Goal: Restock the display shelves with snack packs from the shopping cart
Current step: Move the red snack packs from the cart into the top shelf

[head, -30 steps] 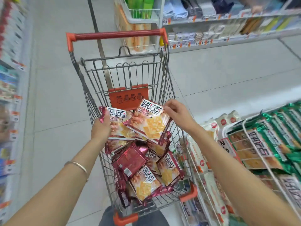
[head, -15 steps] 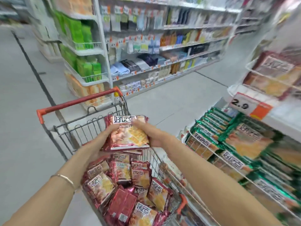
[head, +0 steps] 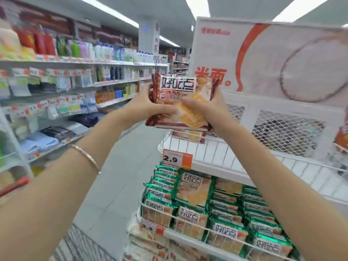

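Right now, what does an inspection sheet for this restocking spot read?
Surface: upper white wire shelf, price tag reading 2.9 on its rail.
Job's things: red snack pack held up before that shelf; shopping cart low left.
Clutter: nothing seen.
Grippers: left hand and right hand both grip the pack.
Cables: nothing seen.
Surroundings: green snack packs on the shelf below; stocked aisle shelves left; poster above.

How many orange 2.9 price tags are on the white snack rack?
2. One price tag hangs on the upper basket, under the red pack. The other hangs on the lower basket of green packs. The right arm may hide more.
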Demonstrator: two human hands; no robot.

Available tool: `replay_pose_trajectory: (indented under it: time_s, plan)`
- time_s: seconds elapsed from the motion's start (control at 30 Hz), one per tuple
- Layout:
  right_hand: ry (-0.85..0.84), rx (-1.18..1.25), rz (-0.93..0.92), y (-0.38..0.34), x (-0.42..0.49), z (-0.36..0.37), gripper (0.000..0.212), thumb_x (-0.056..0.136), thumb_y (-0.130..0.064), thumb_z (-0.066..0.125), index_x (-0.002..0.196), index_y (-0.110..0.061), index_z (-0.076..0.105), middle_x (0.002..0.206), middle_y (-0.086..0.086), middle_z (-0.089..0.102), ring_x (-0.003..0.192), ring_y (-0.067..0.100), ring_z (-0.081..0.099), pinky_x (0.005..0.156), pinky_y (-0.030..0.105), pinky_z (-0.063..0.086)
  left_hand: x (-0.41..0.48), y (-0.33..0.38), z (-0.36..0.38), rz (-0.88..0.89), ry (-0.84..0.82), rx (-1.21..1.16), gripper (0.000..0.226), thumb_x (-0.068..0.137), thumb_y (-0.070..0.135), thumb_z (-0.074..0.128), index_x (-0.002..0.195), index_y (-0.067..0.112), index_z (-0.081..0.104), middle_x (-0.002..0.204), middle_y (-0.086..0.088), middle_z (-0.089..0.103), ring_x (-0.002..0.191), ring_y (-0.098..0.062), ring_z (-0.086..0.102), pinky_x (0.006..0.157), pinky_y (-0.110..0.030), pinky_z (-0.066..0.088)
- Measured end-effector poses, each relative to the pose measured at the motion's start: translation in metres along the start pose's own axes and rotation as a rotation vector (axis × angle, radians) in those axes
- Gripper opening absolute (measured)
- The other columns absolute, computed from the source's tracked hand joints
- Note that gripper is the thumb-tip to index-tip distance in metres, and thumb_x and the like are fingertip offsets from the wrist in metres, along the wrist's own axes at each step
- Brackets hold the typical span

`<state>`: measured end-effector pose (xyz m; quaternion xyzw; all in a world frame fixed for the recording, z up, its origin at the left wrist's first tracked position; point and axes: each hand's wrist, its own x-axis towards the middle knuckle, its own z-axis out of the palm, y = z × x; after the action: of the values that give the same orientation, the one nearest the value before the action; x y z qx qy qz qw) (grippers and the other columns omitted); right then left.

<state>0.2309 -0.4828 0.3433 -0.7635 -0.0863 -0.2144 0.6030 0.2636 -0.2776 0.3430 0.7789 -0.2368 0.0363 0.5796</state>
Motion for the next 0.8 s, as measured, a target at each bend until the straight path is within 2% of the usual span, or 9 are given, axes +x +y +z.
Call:
replay_pose_trajectory:
  time_s: [0.1,0.2,0.27,0.37,0.4,0.47,0.57,0.63,0.8]
  plan:
    - [0.069,-0.140,0.023,0.016,0.031,-0.047,0.121,0.052,-0.057,0.095,0.147,-0.030,0.026,0.143,-0.005,0.053,0.127,0.017,0.056,0.107,0.043,0.048,0.061,0.003,0.036,0.034,-0.067,0.119,0.111,0.060,0.026,0.096,0.148,0.025,0.028,0.119,0.010,0.065,0.101,-0.004,0.066,0.097,-0.031,0.053]
    - [-0.028,-0.172,0.103,0.069,0.060,-0.064,0.112,0.056,-0.041,0.098,0.144,-0.020,0.032,0.131,-0.008,0.060,0.116,0.011,0.061,0.100,0.036,0.051,0.102,-0.022,0.065,0.050,-0.148,0.178,0.127,0.071,0.008,0.089,0.158,0.034,0.001,0.120,0.025,0.046,0.087,0.020,0.055,0.072,-0.002,0.046]
    - [-0.158,-0.162,0.204,0.110,0.080,-0.067,0.116,0.048,-0.043,0.101,0.142,-0.016,0.038,0.126,-0.002,0.067,0.113,0.016,0.067,0.098,0.046,0.054,0.117,-0.047,0.075,0.015,-0.187,0.319,0.123,0.068,0.010,0.091,0.158,0.028,0.009,0.131,0.014,0.048,0.097,0.010,0.055,0.075,-0.004,0.043]
    - [-0.360,-0.166,0.345,0.132,0.080,-0.065,0.092,0.066,-0.016,0.094,0.137,-0.017,0.037,0.127,0.007,0.065,0.115,0.021,0.065,0.104,0.044,0.051,0.128,-0.080,0.070,-0.068,-0.219,0.647,0.110,0.057,0.028,0.096,0.146,0.029,0.031,0.133,-0.001,0.053,0.111,-0.011,0.056,0.089,-0.018,0.049]
    - [-0.384,-0.197,0.348,0.136,0.079,-0.064,0.092,0.067,-0.012,0.093,0.135,-0.022,0.033,0.129,0.007,0.062,0.116,0.020,0.063,0.104,0.040,0.050,0.131,-0.087,0.066,-0.081,-0.214,0.822,0.114,0.055,0.041,0.095,0.148,0.031,0.030,0.144,-0.007,0.043,0.127,-0.021,0.048,0.104,-0.032,0.045]
    - [-0.354,-0.322,0.228,0.137,0.078,-0.062,0.105,0.063,-0.016,0.094,0.140,-0.030,0.025,0.141,0.007,0.050,0.125,0.020,0.055,0.107,0.038,0.046,0.136,-0.093,0.061,-0.076,-0.231,1.043,0.125,0.053,0.062,0.088,0.155,0.035,0.019,0.164,-0.009,0.005,0.151,-0.033,0.008,0.121,-0.052,0.018]
    - [-0.515,-0.737,-0.060,0.126,0.084,-0.058,0.118,0.072,-0.039,0.086,0.157,-0.038,0.003,0.165,0.001,0.004,0.152,0.023,0.009,0.123,0.048,0.018,0.141,-0.090,0.061,-0.003,-0.348,1.123,0.129,0.063,0.065,0.082,0.157,0.043,-0.005,0.163,0.000,-0.028,0.151,-0.024,-0.022,0.123,-0.053,-0.002]
    - [-0.649,-0.961,-0.201,0.126,0.088,-0.056,0.115,0.078,-0.049,0.079,0.158,-0.036,-0.003,0.167,0.001,-0.007,0.154,0.023,-0.006,0.124,0.052,0.007,0.144,-0.090,0.063,0.003,-0.389,1.168,0.132,0.064,0.065,0.081,0.153,0.048,-0.015,0.164,0.002,-0.025,0.152,-0.020,-0.018,0.124,-0.052,0.001]
    - [-0.701,-1.041,-0.359,0.127,0.105,-0.052,0.108,0.077,-0.049,0.081,0.160,-0.027,0.014,0.167,0.001,0.009,0.152,0.018,0.009,0.125,0.038,0.011,0.148,-0.093,0.061,-0.024,-0.387,1.181,0.132,0.063,0.062,0.084,0.154,0.048,-0.010,0.166,0.012,-0.013,0.149,-0.021,0.026,0.113,-0.042,0.037]
